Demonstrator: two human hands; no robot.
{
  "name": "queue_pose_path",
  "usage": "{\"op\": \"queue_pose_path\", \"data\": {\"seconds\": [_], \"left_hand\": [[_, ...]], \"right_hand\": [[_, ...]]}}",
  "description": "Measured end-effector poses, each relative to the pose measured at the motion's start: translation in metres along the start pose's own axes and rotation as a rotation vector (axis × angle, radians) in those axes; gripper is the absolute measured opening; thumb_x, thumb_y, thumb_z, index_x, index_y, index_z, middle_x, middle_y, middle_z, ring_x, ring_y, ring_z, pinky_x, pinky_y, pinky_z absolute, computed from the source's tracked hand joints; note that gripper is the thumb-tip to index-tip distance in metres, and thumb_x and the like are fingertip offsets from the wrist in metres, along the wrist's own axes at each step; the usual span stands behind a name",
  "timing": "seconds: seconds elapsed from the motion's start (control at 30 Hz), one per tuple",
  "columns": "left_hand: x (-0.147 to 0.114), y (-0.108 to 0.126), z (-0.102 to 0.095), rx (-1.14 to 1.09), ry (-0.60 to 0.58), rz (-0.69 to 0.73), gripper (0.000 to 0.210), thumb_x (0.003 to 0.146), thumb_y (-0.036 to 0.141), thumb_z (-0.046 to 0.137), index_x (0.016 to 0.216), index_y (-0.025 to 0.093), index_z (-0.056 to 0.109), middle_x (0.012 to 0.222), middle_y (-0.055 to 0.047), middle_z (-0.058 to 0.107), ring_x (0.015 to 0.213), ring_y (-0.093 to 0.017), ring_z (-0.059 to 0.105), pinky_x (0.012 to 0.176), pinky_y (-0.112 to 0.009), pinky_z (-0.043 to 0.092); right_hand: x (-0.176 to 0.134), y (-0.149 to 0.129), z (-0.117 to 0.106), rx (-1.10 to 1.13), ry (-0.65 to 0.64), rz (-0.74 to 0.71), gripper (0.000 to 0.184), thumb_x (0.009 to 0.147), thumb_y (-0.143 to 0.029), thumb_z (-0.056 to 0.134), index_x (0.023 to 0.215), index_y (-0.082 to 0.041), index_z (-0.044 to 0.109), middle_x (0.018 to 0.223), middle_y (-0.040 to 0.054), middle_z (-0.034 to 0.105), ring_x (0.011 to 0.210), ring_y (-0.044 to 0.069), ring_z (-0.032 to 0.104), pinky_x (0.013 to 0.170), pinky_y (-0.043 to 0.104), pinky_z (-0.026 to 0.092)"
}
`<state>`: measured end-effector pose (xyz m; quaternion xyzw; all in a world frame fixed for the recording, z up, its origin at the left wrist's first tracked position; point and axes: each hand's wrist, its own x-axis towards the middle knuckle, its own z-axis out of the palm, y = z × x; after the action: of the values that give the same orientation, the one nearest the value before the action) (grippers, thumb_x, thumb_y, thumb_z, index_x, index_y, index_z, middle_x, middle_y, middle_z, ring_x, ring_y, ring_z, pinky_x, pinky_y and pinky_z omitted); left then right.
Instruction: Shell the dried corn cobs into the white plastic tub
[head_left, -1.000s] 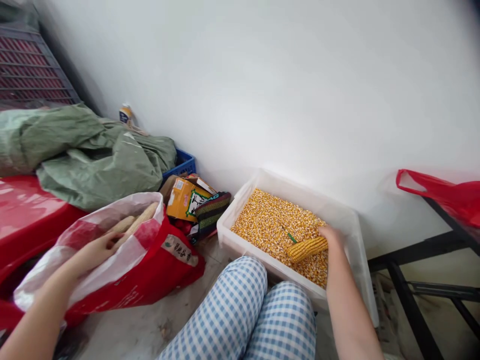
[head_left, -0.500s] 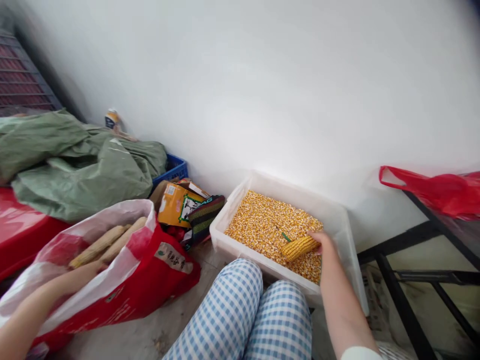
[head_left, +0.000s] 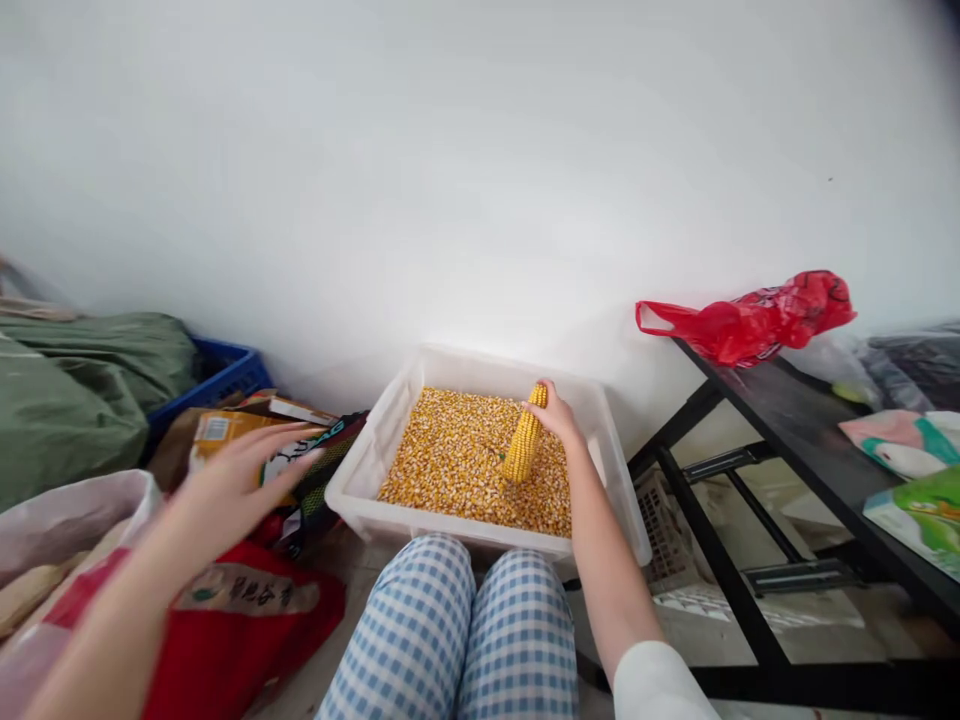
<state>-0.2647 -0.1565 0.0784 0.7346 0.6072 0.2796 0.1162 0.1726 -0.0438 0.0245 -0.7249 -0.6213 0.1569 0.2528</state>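
Your right hand (head_left: 559,412) is over the right half of the tub (head_left: 442,520), and its grip is closed around the upper end of a yellow cob (head_left: 525,445). The cob slants, its top end away from you and its lower end just over the kernels (head_left: 457,450) in the tub (whether it touches them, you cannot tell from here). The kernels, yellow and whitish, cover the tub's floor from side to side.

Your left hand (head_left: 232,490) is in the air left of the tub, somewhat blurred. Its grip is wide, with the thumb apart from the fingers, and it is nearest to the box (head_left: 214,432) and the red sack (head_left: 247,620), both also left of the tub. Paler cobs (head_left: 30,600) lie in the sack's white mouth, farther left of the tub. A dark pouch (head_left: 330,460) sits just beside the tub's left wall; beyond it, farther left of the tub, are the blue crate (head_left: 217,385) and the green cloth (head_left: 90,380).

Your checked knees (head_left: 442,590) are at the tub's near side. Right of the tub stands the black bench (head_left: 795,430), with a red bag (head_left: 757,320) on its far end.
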Motion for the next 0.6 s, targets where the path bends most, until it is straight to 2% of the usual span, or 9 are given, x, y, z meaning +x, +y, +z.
{"op": "queue_pose_path", "data": {"seconds": [0.07, 0.13, 0.2, 0.27, 0.33, 0.4, 0.47, 0.53, 0.6], "left_hand": [[0.039, 0.047, 0.047, -0.163, -0.032, 0.198, 0.031, 0.069, 0.045, 0.054, 0.097, 0.032, 0.059, 0.109, 0.005, 0.057, 0.106, -0.02, 0.048, 0.096, -0.03, 0.031], [0.071, 0.092, 0.093, -0.383, -0.085, 0.266, 0.044, 0.06, 0.041, 0.064, 0.101, 0.028, 0.059, 0.11, -0.001, 0.057, 0.106, -0.023, 0.049, 0.093, -0.031, 0.035], [0.1, 0.126, 0.133, -0.602, -0.182, 0.213, 0.057, 0.05, 0.036, 0.072, 0.104, 0.023, 0.057, 0.107, -0.006, 0.058, 0.102, -0.027, 0.051, 0.086, -0.033, 0.04], [0.126, 0.143, 0.163, -0.788, -0.455, 0.11, 0.051, 0.049, 0.032, 0.072, 0.096, 0.018, 0.06, 0.091, -0.008, 0.064, 0.086, -0.027, 0.058, 0.074, -0.033, 0.045], [0.149, 0.145, 0.182, -0.988, -0.677, 0.006, 0.045, 0.053, 0.033, 0.07, 0.093, 0.015, 0.059, 0.081, -0.008, 0.064, 0.074, -0.024, 0.06, 0.065, -0.032, 0.048], [0.169, 0.138, 0.192, -1.155, -0.662, -0.166, 0.042, 0.054, 0.035, 0.07, 0.088, 0.013, 0.058, 0.071, -0.008, 0.064, 0.063, -0.021, 0.06, 0.058, -0.031, 0.048], [0.187, 0.127, 0.197, -1.327, -0.591, -0.324, 0.043, 0.057, 0.043, 0.067, 0.086, 0.013, 0.056, 0.067, -0.007, 0.063, 0.058, -0.02, 0.06, 0.056, -0.031, 0.049], [0.2, 0.114, 0.199, -1.511, -0.515, -0.412, 0.047, 0.061, 0.054, 0.06, 0.086, 0.015, 0.054, 0.066, -0.007, 0.062, 0.059, -0.019, 0.06, 0.057, -0.033, 0.05], [0.208, 0.1, 0.199, -1.626, -0.443, -0.443, 0.049, 0.063, 0.059, 0.054, 0.084, 0.015, 0.053, 0.064, -0.006, 0.061, 0.058, -0.018, 0.06, 0.058, -0.033, 0.05]], "right_hand": [[-0.002, -0.017, -0.002, 0.101, 0.033, -0.076, 0.058, 0.071, -0.05, 0.049, 0.12, -0.027, 0.028, 0.091, 0.0017, 0.056, 0.079, 0.017, 0.055, 0.071, 0.024, 0.04], [-0.004, -0.033, 0.0, 0.227, 0.066, -0.132, 0.059, 0.072, -0.051, 0.046, 0.121, -0.027, 0.025, 0.1, 0.0022, 0.053, 0.084, 0.016, 0.054, 0.071, 0.023, 0.042], [-0.003, -0.045, 0.005, 0.388, 0.093, -0.17, 0.059, 0.074, -0.052, 0.041, 0.123, -0.028, 0.018, 0.108, 0.003, 0.049, 0.087, 0.014, 0.054, 0.067, 0.021, 0.044], [0.002, -0.05, 0.01, 0.552, 0.095, -0.161, 0.058, 0.077, -0.054, 0.034, 0.125, -0.03, 0.012, 0.106, 0.003, 0.051, 0.08, 0.013, 0.056, 0.059, 0.02, 0.045], [0.01, -0.045, 0.013, 0.64, 0.1, -0.071, 0.054, 0.08, -0.056, 0.021, 0.125, -0.03, 0.006, 0.096, 0.0027, 0.055, 0.069, 0.012, 0.058, 0.053, 0.02, 0.045], [0.018, -0.035, 0.018, 0.613, 0.107, 0.038, 0.049, 0.083, -0.052, 0.009, 0.125, -0.026, 0.008, 0.09, 0.0033, 0.057, 0.064, 0.011, 0.059, 0.051, 0.02, 0.045], [0.022, -0.024, 0.028, 0.43, 0.025, 0.107, 0.045, 0.085, -0.045, 0.009, 0.12, -0.021, 0.024, 0.087, 0.0048, 0.059, 0.062, 0.01, 0.059, 0.052, 0.019, 0.044], [0.021, -0.018, 0.045, 0.1, -0.271, 0.066, 0.038, 0.084, -0.043, 0.025, 0.103, -0.017, 0.045, 0.078, 0.005, 0.062, 0.06, 0.011, 0.058, 0.052, 0.02, 0.044], [0.016, -0.016, 0.066, -0.33, -0.615, -0.033, 0.029, 0.075, -0.042, 0.046, 0.082, -0.017, 0.057, 0.067, 0.0034, 0.063, 0.056, 0.013, 0.058, 0.052, 0.022, 0.045]]}}
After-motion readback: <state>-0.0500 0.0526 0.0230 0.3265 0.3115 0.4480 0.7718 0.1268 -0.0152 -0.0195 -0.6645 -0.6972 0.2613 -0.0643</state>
